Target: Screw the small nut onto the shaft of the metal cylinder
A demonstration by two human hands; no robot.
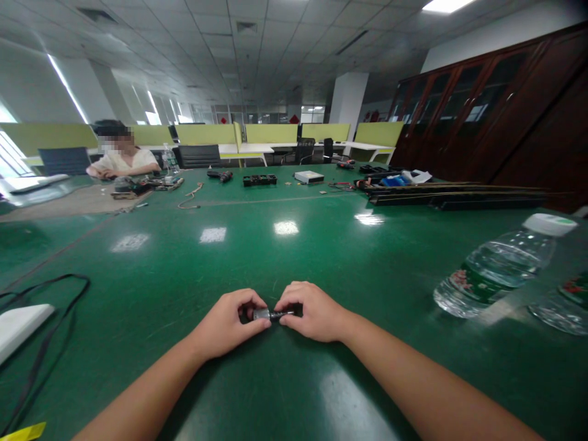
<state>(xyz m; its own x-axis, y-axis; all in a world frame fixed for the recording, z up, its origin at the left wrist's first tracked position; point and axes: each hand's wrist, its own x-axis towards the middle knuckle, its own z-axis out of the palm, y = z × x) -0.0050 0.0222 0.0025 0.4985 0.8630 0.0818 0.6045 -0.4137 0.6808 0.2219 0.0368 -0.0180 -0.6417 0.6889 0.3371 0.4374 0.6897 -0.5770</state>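
Near the front of the green table, my left hand (232,321) is closed, with thumb and fingers around a small silver metal cylinder (261,314). A thin dark ribbed shaft (275,316) runs from the cylinder's right end toward my right hand (312,312). That hand is closed too, its thumb and fingertips pinching the shaft's far part. The two hands face each other, fingertips close together. My fingers hide part of both pieces, and whether they are one part or two I cannot tell.
Water bottles (493,269) stand at the right. A black strap (46,343) and a white object (22,327) lie at the left. Across the table are a power drill (220,176), a black part (260,180), a white box (309,177), dark rails (441,195) and a seated person (124,160).
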